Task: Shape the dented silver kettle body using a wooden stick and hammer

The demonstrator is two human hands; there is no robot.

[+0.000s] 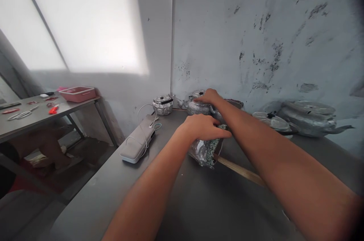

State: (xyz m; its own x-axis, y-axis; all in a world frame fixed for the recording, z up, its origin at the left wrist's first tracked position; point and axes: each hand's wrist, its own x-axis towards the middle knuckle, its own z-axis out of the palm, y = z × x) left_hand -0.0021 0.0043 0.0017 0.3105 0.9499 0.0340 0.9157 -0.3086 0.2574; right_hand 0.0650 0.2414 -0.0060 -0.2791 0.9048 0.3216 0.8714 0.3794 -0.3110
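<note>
My right hand (209, 97) reaches to the far side of the table and grips a silver, foil-like teapot (196, 109) near its lid; the thumb lies against the pot and the other fingers are mostly hidden. Nearer to me, my left hand (200, 126) is palm down, thumb and forefinger apart, over a crumpled silver piece (200, 152) with a green-and-white patterned edge (211, 151). Whether the hand touches it is unclear. A flat wooden stick (241, 171) sticks out from that piece toward the right, passing under my right forearm.
A small silver pot (163, 105) stands by the wall. A grey power bank (138, 144) with a white cable lies left. More silver vessels, including a large teapot (309, 118), stand right. On another table sit a pink basket (78, 94) and scissors (24, 114); a person's legs (48, 144) show below.
</note>
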